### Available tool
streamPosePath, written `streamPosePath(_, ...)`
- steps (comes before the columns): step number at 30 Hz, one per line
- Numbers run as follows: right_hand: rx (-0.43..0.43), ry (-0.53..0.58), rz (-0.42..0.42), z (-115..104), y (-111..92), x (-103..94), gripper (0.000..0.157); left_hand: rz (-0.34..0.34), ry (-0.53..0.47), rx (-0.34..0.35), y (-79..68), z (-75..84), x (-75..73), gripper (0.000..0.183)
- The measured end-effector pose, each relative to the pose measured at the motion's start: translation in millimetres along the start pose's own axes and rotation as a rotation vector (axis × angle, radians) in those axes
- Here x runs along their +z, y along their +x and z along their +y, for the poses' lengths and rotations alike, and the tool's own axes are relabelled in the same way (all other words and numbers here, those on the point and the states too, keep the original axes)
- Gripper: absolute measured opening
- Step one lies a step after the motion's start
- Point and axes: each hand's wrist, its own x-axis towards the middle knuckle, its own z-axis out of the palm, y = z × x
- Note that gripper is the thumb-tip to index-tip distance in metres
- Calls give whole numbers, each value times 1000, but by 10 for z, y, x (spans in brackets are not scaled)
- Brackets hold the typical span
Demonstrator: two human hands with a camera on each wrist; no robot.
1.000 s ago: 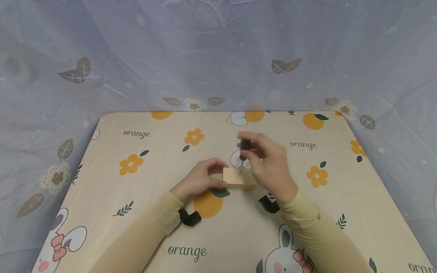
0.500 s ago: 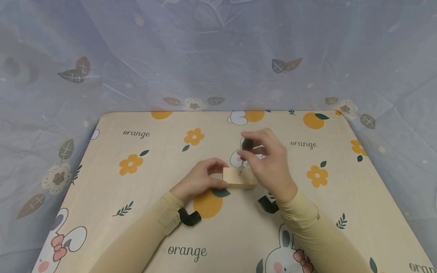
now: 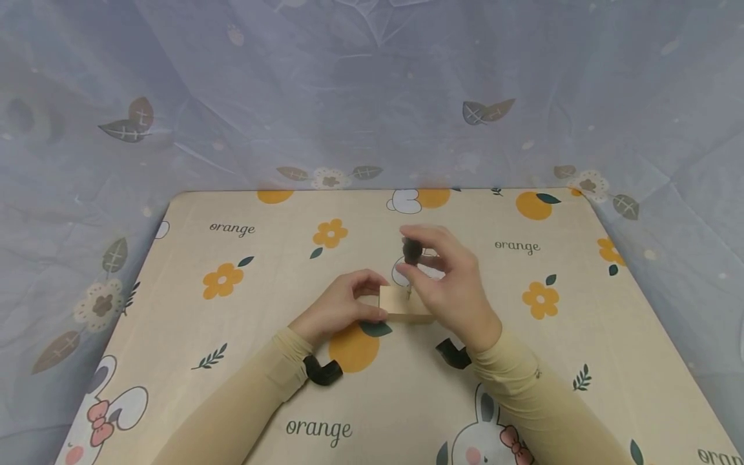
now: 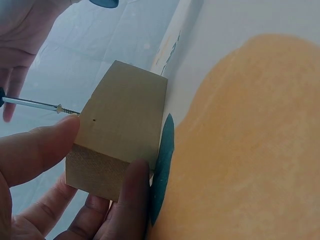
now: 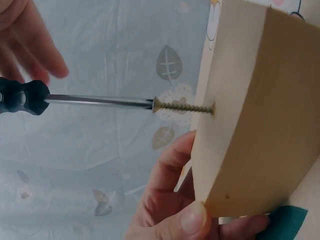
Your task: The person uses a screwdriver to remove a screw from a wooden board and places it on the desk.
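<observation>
Wooden block (image 5: 275,100) hides the tip of a screw (image 5: 185,107), depth unclear.

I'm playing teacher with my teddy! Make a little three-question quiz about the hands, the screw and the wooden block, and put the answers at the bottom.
1. Which hand holds the wooden block? A) left B) right
2. True or false: the screw is sunk all the way into the block.
3. Fill in the blank: the screwdriver meets the screw at its ____.

Key
1. A: the left hand holds it.
2. False: much of the screw sticks out.
3. head
</observation>
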Motion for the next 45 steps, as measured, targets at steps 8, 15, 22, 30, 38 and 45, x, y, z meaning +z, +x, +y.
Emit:
streamPosePath(8, -15, -88, 49, 15, 25, -9, 51, 0, -12, -3, -5, 13, 1, 46)
streamPosePath(15, -14, -110, 47, 17, 44, -98, 52, 1, -1, 3, 2, 7, -3, 46)
streamPosePath(22, 43, -52, -21, 2, 52, -124, 52, -1, -7, -9, -5, -2, -10, 47)
streamPosePath(30, 49, -8, -32, -2, 65, -95, 53, -3, -1, -4, -1, -7, -9, 46)
streamPosePath(38, -30, 0, 32, 8, 55, -62, 48, -1, 0, -6, 23, -25, -7, 47)
streamPosePath(45, 27, 6, -34, -12, 46, -68, 49, -5, -1, -12, 14, -32, -17, 47)
